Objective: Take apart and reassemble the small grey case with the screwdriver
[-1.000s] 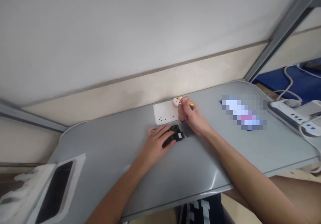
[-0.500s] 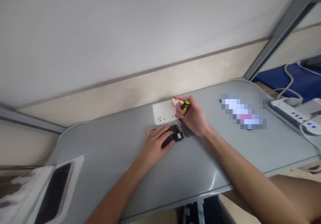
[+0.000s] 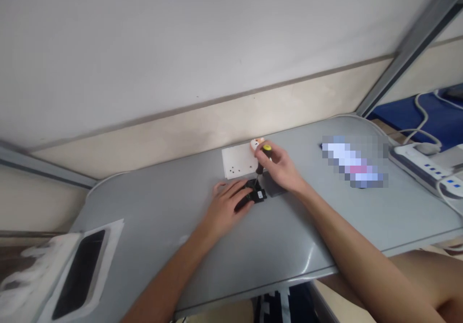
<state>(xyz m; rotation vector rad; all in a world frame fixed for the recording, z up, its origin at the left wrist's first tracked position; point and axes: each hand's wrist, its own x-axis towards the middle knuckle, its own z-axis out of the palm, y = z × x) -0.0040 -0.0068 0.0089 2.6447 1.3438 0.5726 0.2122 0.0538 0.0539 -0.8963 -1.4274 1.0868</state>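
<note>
My left hand [image 3: 227, 204] is closed over a small black device [image 3: 259, 195] with a white label, pressing it to the desk; the fingers cover much of it, and its exact kind is unclear. In my right hand [image 3: 280, 166] is a screwdriver [image 3: 266, 149] with a black and yellow handle. Nearly upright, its thin shaft reaches down to the device. A dark flat piece [image 3: 274, 184] lies just right of the device, partly under my right hand. Behind is a white sheet [image 3: 237, 159] bearing several tiny dark screws [image 3: 232, 169].
An orange and white animal-faced object [image 3: 256, 143] sits at the sheet's far corner. A blurred-out phone-like object [image 3: 352, 163] and a white power strip [image 3: 427, 168] with cables lie rightward. On the left, a black phone-like slab [image 3: 80, 272] lies on white paper. A wall [image 3: 202, 130] borders the desk's back.
My right hand has rotated the screwdriver, bringing its handle more upright, and the fingers have regrouped around it. My left hand keeps its hold on the device. The view has shifted slightly.
</note>
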